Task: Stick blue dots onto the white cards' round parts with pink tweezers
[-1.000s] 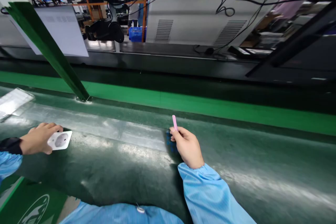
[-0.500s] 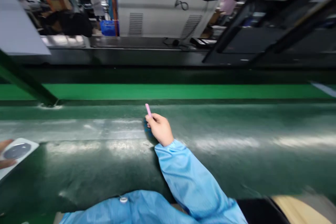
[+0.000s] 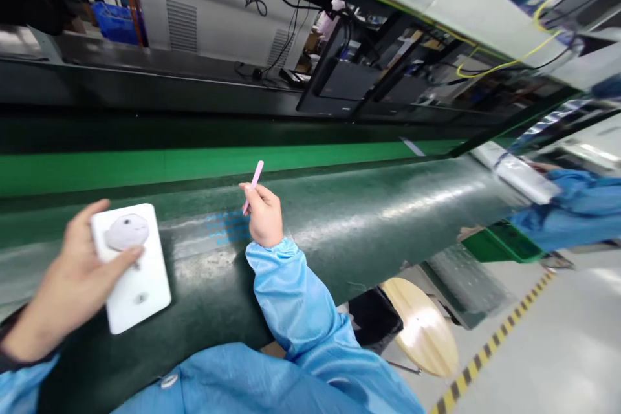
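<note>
My left hand (image 3: 80, 272) grips a white flat panel (image 3: 138, 291) with rounded corners, thumb across its face. A round greyish, shiny disc (image 3: 129, 231) sits in the panel's upper part, with a small round mark below it. In my right hand (image 3: 264, 213), a slim pink stick-like tool (image 3: 257, 173) is pinched between thumb and fingers, its upper end pointing up. Whether it is tweezers or a plain stick I cannot tell. Beside and partly behind that hand, rows of small blue marks (image 3: 226, 228) lie on a clear strip on the green work surface.
The green bench (image 3: 339, 207) runs across in front of me, with a brighter green band behind. At right, a co-worker's blue sleeve (image 3: 577, 200) is near a white wrapped item (image 3: 519, 171) and a green bin (image 3: 504, 239). A round wooden stool (image 3: 422, 330) stands below.
My view has turned to the right and tilted. My left hand has come further into view with the white panel, closer to my right hand. The pink tool now leans the other way.
</note>
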`<move>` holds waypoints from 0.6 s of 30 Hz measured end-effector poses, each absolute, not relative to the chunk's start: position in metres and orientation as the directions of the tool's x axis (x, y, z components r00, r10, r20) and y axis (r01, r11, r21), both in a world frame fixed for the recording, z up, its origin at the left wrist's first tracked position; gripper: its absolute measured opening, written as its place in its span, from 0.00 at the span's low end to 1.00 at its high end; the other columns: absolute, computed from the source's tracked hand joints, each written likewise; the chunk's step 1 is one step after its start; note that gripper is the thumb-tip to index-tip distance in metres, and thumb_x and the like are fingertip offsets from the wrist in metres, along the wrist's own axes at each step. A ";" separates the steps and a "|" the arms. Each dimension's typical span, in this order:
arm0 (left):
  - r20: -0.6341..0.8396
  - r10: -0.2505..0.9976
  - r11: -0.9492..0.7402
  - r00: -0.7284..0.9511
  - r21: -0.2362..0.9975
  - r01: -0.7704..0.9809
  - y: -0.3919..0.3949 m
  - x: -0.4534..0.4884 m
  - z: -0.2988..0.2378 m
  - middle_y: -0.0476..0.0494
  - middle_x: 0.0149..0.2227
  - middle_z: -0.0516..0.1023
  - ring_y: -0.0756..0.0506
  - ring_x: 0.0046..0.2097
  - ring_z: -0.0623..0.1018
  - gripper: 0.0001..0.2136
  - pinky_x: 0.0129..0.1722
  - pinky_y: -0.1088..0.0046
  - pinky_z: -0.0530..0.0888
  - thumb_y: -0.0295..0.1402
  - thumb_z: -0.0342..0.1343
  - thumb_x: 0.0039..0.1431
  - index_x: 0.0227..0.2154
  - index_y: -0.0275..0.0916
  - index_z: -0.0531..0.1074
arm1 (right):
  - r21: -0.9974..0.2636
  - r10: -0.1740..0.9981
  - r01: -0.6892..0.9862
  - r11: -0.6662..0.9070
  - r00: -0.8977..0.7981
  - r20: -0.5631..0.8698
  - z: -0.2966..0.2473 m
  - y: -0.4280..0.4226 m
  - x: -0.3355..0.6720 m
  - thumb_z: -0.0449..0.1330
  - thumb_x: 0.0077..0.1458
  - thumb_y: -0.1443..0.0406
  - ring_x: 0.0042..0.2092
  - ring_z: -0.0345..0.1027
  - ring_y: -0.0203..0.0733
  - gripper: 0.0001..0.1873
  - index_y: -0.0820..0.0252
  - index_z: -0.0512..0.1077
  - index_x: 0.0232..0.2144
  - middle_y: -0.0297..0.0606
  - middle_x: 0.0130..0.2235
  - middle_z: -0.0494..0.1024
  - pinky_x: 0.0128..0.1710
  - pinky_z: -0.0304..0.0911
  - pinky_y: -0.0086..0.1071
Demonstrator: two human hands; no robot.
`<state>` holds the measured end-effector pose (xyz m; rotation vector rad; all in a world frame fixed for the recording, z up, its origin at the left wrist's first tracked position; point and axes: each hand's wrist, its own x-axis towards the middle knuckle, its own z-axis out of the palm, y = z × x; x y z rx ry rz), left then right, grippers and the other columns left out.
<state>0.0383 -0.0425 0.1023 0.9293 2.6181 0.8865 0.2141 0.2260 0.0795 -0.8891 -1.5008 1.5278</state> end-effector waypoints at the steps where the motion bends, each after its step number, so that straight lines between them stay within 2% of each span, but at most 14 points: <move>1: -0.027 0.592 0.586 -0.806 0.700 0.407 -0.022 0.053 0.106 0.33 0.61 0.80 0.30 0.53 0.85 0.46 0.51 0.48 0.86 0.61 0.53 0.52 0.70 0.43 0.56 | -0.997 0.897 -0.080 -0.013 -0.442 0.023 0.080 0.231 0.216 0.68 0.57 0.40 0.26 0.61 0.39 0.28 0.59 0.83 0.36 0.31 0.22 0.66 0.27 0.60 0.34; 3: -0.123 0.620 0.557 -0.775 0.765 0.324 0.012 0.076 0.112 0.35 0.52 0.84 0.30 0.49 0.86 0.41 0.49 0.49 0.85 0.59 0.54 0.45 0.60 0.44 0.60 | -0.992 0.879 -0.098 -0.084 -0.476 -0.028 0.081 0.239 0.219 0.71 0.54 0.40 0.24 0.62 0.37 0.28 0.59 0.81 0.34 0.31 0.22 0.68 0.25 0.60 0.32; 5: -0.181 0.630 0.573 -0.755 0.765 0.294 0.032 0.086 0.112 0.37 0.45 0.84 0.29 0.46 0.86 0.36 0.46 0.49 0.85 0.57 0.53 0.42 0.54 0.46 0.61 | -0.985 0.835 -0.090 -0.147 -0.545 -0.075 0.080 0.243 0.221 0.74 0.50 0.40 0.24 0.65 0.36 0.28 0.58 0.78 0.31 0.32 0.23 0.73 0.24 0.63 0.31; 7: -0.207 0.634 0.600 -0.745 0.739 0.305 0.037 0.085 0.108 0.38 0.43 0.84 0.28 0.45 0.86 0.34 0.44 0.49 0.84 0.57 0.53 0.41 0.51 0.47 0.60 | -0.981 0.746 -0.051 -0.190 -0.657 -0.110 0.080 0.243 0.222 0.77 0.46 0.41 0.25 0.68 0.37 0.28 0.57 0.76 0.29 0.34 0.24 0.76 0.25 0.66 0.31; 10: -0.217 0.672 0.617 -0.708 0.693 0.373 0.028 0.072 0.100 0.36 0.46 0.85 0.28 0.45 0.86 0.32 0.44 0.50 0.83 0.58 0.53 0.45 0.51 0.48 0.62 | -0.979 0.534 0.036 -0.203 -0.834 -0.141 0.079 0.237 0.221 0.81 0.40 0.44 0.27 0.71 0.38 0.29 0.56 0.75 0.29 0.34 0.25 0.79 0.27 0.70 0.31; 12: -0.188 0.728 0.594 -0.659 0.652 0.471 0.020 0.064 0.095 0.34 0.50 0.85 0.27 0.50 0.85 0.31 0.48 0.48 0.83 0.58 0.53 0.49 0.53 0.47 0.65 | -0.978 0.428 0.089 -0.189 -0.889 -0.164 0.078 0.231 0.221 0.82 0.41 0.46 0.27 0.72 0.37 0.28 0.57 0.76 0.30 0.34 0.26 0.80 0.28 0.71 0.30; 15: -0.135 0.815 0.532 -0.563 0.557 0.638 0.014 0.057 0.084 0.29 0.55 0.83 0.24 0.60 0.80 0.32 0.61 0.42 0.78 0.58 0.55 0.51 0.54 0.43 0.73 | -0.976 0.412 0.152 -0.157 -0.888 -0.204 0.076 0.224 0.220 0.81 0.47 0.48 0.28 0.74 0.37 0.26 0.57 0.74 0.31 0.34 0.27 0.80 0.28 0.72 0.29; 18: -0.132 0.850 0.503 -0.509 0.485 0.715 0.010 0.055 0.071 0.28 0.58 0.81 0.21 0.66 0.74 0.34 0.66 0.38 0.74 0.58 0.58 0.53 0.57 0.42 0.78 | -0.973 0.452 0.189 -0.129 -0.863 -0.228 0.075 0.220 0.222 0.80 0.51 0.47 0.27 0.75 0.38 0.26 0.57 0.72 0.31 0.34 0.26 0.80 0.26 0.72 0.28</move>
